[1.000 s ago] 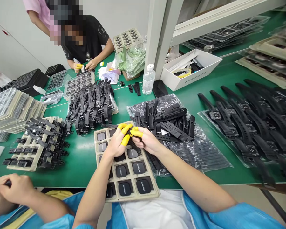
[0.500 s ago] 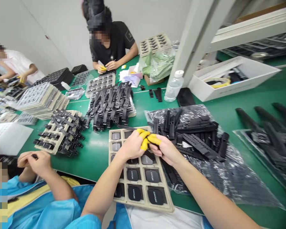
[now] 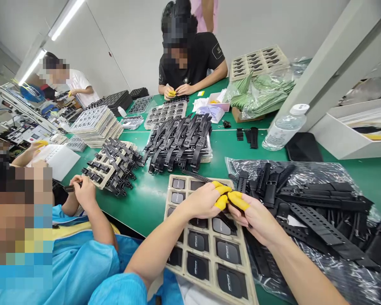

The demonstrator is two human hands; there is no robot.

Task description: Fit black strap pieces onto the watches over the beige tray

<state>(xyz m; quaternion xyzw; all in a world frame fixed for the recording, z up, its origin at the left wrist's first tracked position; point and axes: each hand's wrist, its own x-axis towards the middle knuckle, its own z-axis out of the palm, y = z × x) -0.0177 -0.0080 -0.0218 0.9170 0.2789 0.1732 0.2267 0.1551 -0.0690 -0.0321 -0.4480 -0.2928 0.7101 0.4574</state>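
My left hand (image 3: 205,200) and my right hand (image 3: 252,214) meet above the upper right of a beige tray (image 3: 211,248). Yellow finger cots cover several fingertips, which are pinched together. Between them is a black watch strap (image 3: 227,221), mostly hidden by my fingers; one end hangs below. A thin black strap end (image 3: 195,175) also sticks out beyond my left hand; I cannot tell whether it is the same piece. In the tray's compartments lie square black watch faces (image 3: 228,250) with pale lettering. To the right, loose black straps (image 3: 317,212) are heaped on clear plastic.
Beyond the tray are stacks of finished-looking straps (image 3: 180,142) and a smaller strapped tray (image 3: 112,165). A water bottle (image 3: 284,129) stands before a slanted post (image 3: 333,72). A co-worker in blue (image 3: 79,250) sits close on the left; another in black (image 3: 190,63) works opposite.
The camera has turned left, so the scene sits further right and more of the left-hand co-workers shows. My hands stay pinched together over the tray, with little change in grip.
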